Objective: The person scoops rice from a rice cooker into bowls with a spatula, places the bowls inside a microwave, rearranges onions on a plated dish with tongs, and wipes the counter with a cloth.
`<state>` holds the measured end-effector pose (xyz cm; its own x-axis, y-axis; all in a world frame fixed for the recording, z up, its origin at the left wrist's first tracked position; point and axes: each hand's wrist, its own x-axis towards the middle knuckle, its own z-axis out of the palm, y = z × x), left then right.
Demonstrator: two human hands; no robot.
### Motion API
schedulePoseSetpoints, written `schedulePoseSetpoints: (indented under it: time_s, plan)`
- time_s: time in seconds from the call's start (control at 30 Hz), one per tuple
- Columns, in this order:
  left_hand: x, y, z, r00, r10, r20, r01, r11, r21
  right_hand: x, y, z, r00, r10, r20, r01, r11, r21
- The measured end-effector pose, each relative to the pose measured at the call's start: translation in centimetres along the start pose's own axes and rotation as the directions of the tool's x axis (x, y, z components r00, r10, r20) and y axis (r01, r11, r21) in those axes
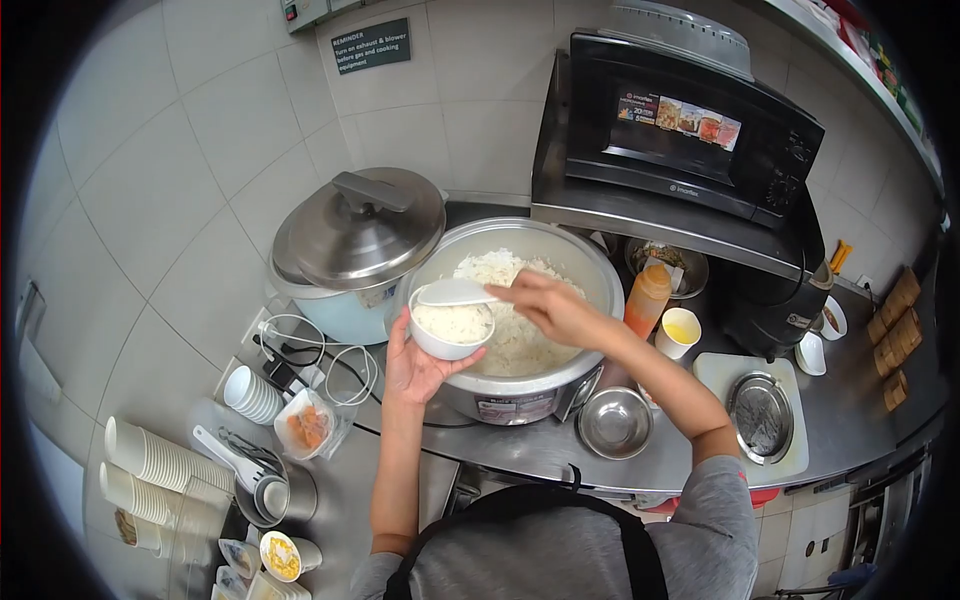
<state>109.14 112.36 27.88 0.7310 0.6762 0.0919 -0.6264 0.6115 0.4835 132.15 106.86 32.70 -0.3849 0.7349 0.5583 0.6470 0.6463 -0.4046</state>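
Observation:
Over the front left of a big rice cooker (612, 300), my left hand (413, 366) supports a small white bowl (447, 350) from below and the side. Cooked rice (452, 322) fills the bowl close to its rim. My right hand (548, 308) grips a white rice paddle (456, 291) by its handle, with the blade flat above the bowl's far edge. Whether the blade touches the rice in the bowl, I cannot tell. More loose rice (515, 335) lies inside the uncovered cooker.
Left of the cooker stands a lidded pot (360, 225) with cables (320, 350) beside it. An orange squeeze bottle (648, 300), a yellow-filled cup (678, 332) and a steel bowl (614, 423) sit to the right. A microwave (690, 130) rests on a shelf behind. Stacked cups (165, 455) line the left.

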Motion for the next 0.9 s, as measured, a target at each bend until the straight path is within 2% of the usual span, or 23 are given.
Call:
schedulePoseSetpoints:
  time_s: [0.03,0.13,0.2,0.23,0.33,0.43,0.53,0.63,0.7,0.73,0.8,0.83,0.9]
  plan:
    - [-0.2,0.1,-0.2,1.0,0.004,-0.002,-0.004,1.0,-0.003,-0.3,-0.5,0.1,0.998,0.042,0.046,-0.044,0.998,0.039]
    - [0.1,0.2,-1.2,0.999,0.035,-0.006,-0.035,0.999,-0.02,-0.4,-0.4,-1.4,0.996,0.082,0.039,-0.084,0.995,0.048]
    - [0.4,-0.1,-1.9,0.997,0.067,-0.022,-0.068,0.996,-0.048,-0.5,-0.7,-0.7,0.998,0.059,0.032,-0.061,0.995,0.075]
    - [0.2,-0.2,-1.9,0.996,0.087,-0.025,-0.087,0.996,-0.003,-0.7,-0.9,-0.4,0.998,0.05,0.025,-0.052,0.995,0.088]
    - [0.2,-0.2,-1.9,0.991,0.131,-0.007,-0.13,0.986,0.103,0.0,-0.5,-2.1,0.989,0.028,-0.148,-0.053,0.985,-0.166]
    - [0.2,-0.2,-1.6,0.988,0.154,0.016,-0.155,0.98,0.125,0.1,-2.6,-2.3,0.982,-0.016,-0.188,-0.055,0.929,-0.366]
    - [-0.2,-0.3,-1.6,0.984,0.177,0.012,-0.177,0.976,0.125,0.1,-2.9,-1.4,0.982,0.013,-0.187,-0.084,0.923,-0.375]
    - [-0.7,-0.1,-1.4,0.979,0.202,0.034,-0.204,0.974,0.094,0.6,-2.8,-2.5,0.964,0.178,-0.198,-0.208,0.967,-0.144]
    - [-1.1,-0.1,-0.8,0.977,0.206,0.06,-0.207,0.978,0.011,0.5,-2.4,-1.4,0.969,0.096,-0.229,-0.144,0.968,-0.204]
    - [-2.2,-0.1,-0.9,0.972,0.235,0.006,-0.235,0.972,0.019,0.7,-2.5,0.0,0.974,0.05,-0.222,-0.098,0.973,-0.211]
    - [-2.5,0.2,-0.6,0.964,0.258,-0.065,-0.256,0.966,0.04,1.3,-3.1,-0.6,0.971,0.086,-0.222,-0.099,0.994,-0.047]
    - [-3.0,0.4,-0.7,0.966,0.25,-0.062,-0.252,0.968,-0.014,1.7,-3.4,-0.9,0.971,0.104,-0.217,-0.099,0.995,0.033]
    - [-3.9,0.4,-0.5,0.959,0.267,-0.093,-0.271,0.962,-0.041,1.9,-4.2,-0.5,0.993,0.081,-0.083,-0.082,0.997,-0.009]
